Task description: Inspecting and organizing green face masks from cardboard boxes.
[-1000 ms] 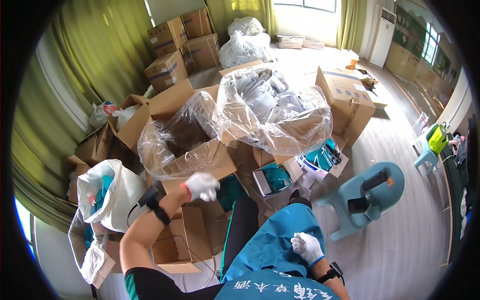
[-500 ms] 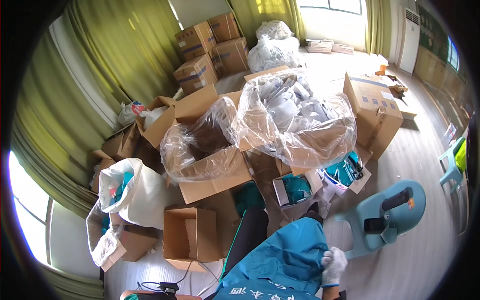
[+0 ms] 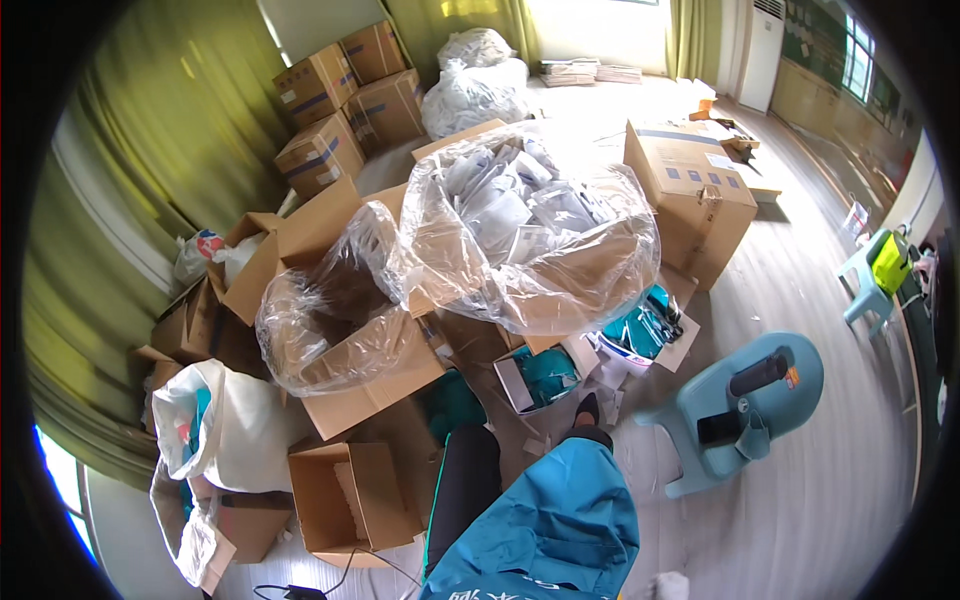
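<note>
At the lower edge only the top of my right hand shows, in a whitish glove, just right of the blue apron over my lap. Its fingers are cut off and blurred, so what they do is hidden. My left hand is out of the picture. Ahead of my knees stand a small white box of teal packets and a white tub with more of them. Beyond these, a plastic-lined carton is heaped with grey-white packets. A second lined carton beside it looks hollow inside.
An open brown carton stands left of my legs, near a white sack holding teal items. On my right is a blue plastic chair with dark items on it. Stacked cartons and a closed carton stand farther off.
My right hand has dropped from the apron's right side to the lower edge. The view has turned right, shifting the scene leftward. The left arm and its device are no longer seen.
</note>
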